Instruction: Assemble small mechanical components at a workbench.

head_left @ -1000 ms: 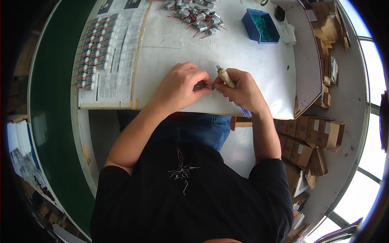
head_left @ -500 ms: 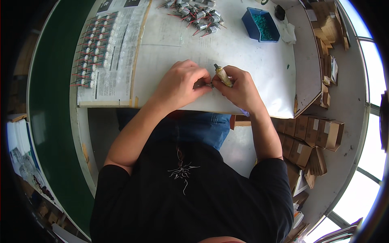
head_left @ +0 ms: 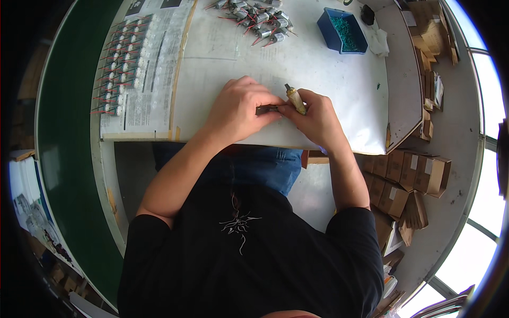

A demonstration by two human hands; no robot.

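Above the near part of the white tabletop, both my hands meet with fingertips touching or almost touching. My left hand is closed in a pinch. A small dark part shows between its thumb and fingers, mostly hidden, so its kind cannot be made out. My right hand is closed around a tape-wrapped tool, cream-yellow with a dark tip pointing up and away; its lower part is hidden in the palm. The right thumb and index fingertips press close to the part at the left fingertips.
Small silver motors with red wires lie heaped at the far middle. Rows of wired motors stand on printed sheets at left. A blue bin of small green pieces stands far right, beside crumpled white tissue. Cardboard boxes fill the right side.
My left fingertips have shifted slightly right, closing against the right fingertips. The tape-wrapped tool and right hand have moved a little to the right.
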